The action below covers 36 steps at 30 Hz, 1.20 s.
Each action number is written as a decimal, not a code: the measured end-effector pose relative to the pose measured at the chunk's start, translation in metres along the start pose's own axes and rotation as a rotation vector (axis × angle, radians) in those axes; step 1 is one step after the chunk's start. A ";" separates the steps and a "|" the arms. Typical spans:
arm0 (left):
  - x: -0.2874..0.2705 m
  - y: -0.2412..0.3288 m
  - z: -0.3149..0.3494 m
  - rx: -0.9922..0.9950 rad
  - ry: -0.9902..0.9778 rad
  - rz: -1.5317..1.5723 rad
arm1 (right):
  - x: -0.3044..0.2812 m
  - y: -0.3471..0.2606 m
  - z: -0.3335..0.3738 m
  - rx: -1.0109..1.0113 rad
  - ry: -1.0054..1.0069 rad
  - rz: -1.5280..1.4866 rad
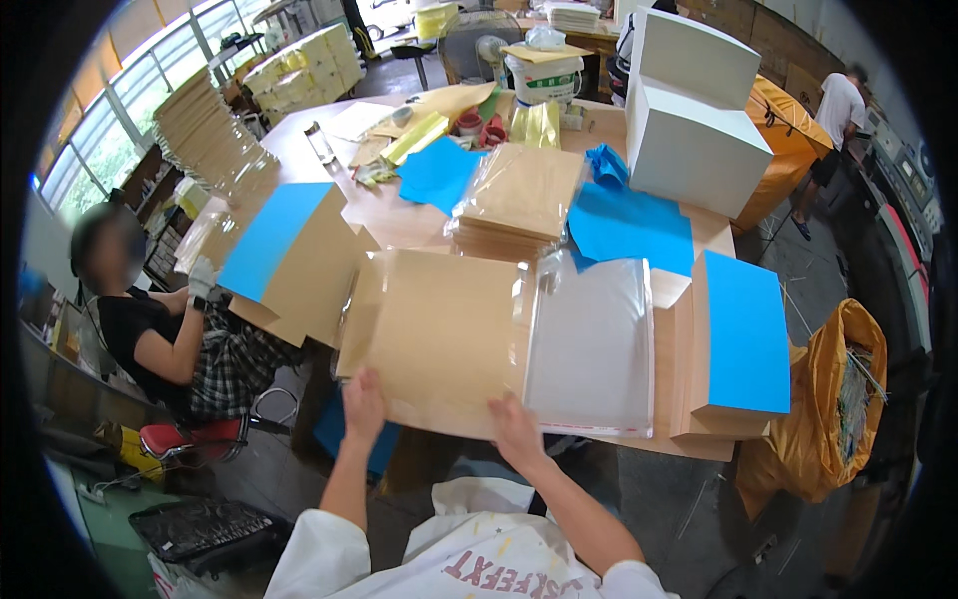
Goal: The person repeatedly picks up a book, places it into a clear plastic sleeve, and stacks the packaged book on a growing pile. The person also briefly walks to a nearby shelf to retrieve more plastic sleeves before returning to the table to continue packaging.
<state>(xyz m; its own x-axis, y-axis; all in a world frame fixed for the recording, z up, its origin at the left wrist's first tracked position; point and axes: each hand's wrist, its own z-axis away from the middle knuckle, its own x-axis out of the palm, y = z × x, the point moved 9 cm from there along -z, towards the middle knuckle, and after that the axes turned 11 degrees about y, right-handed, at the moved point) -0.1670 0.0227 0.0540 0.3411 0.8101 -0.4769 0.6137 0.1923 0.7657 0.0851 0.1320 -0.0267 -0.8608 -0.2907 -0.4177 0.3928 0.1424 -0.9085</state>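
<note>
A large brown cardboard sheet (439, 334), with shiny clear film along its sides, lies at the near edge of the table in front of me. My left hand (363, 407) grips its near left corner. Close to its near right corner, my right hand (516, 429) has its fingers closed on the edge. What lies under the sheet is hidden. Beside it on the right is a pile of clear plastic sleeves (591, 349). Just beyond sits a stack of brown sheets wrapped in clear film (521, 195).
Brown stacks topped with blue sheets stand left (274, 235) and right (743, 329). Tall white stacks (699, 140) rise at the far right. A seated person (165, 319) with a gloved hand works at the left. An orange sack (818, 419) stands by the table's right edge.
</note>
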 end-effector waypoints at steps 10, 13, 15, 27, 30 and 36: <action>-0.006 -0.106 -0.071 -0.222 -0.073 -0.532 | 0.091 -0.067 -0.066 -0.078 -0.187 0.345; -0.003 -0.105 -0.067 -0.279 -0.021 -0.465 | 0.087 -0.056 -0.069 0.019 -0.185 0.275; -0.009 -0.119 -0.070 -0.227 0.019 -0.468 | 0.090 -0.051 -0.066 0.074 -0.203 0.186; 0.076 0.112 -0.029 0.266 -0.063 0.026 | -0.062 0.091 0.108 0.575 -0.122 -0.471; 0.182 0.234 0.057 0.337 -0.500 0.416 | -0.097 0.110 0.123 0.610 0.034 -0.495; 0.271 0.408 0.170 1.231 -0.544 0.154 | -0.120 0.108 0.120 0.596 0.198 -0.561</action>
<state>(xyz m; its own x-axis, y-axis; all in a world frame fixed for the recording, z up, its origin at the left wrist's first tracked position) 0.2968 0.2265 0.1644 0.5234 0.4036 -0.7505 0.6803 -0.7282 0.0828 0.2698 0.0690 -0.0759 -0.9984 0.0098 0.0556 -0.0527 -0.5132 -0.8566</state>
